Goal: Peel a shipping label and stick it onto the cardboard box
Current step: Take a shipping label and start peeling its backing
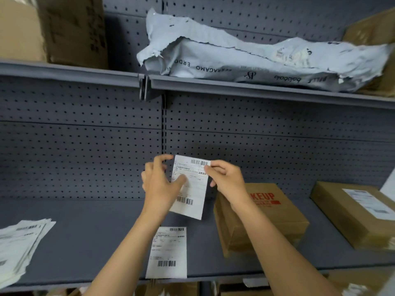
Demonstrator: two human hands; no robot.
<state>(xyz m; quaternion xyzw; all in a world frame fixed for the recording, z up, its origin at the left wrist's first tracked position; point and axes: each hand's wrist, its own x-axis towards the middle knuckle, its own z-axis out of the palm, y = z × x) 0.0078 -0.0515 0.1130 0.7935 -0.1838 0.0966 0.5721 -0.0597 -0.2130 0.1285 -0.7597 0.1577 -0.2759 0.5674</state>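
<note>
A: Where's the shipping label (193, 186)?

B: In the air, just left of the cardboard box (260, 218), long axis near upright, top barcode up, print facing the person.

A: Held how?

B: Left hand (160, 184) fingers steady its left side, thumb across the face; right hand (226, 178) fingers pinch the top right corner, likely to start the backing peeling.

A: Around the box?

B: It sits on the shelf (96, 236); a spare label (167, 253) lies left of it, a labelled box (354, 214) right.
</note>
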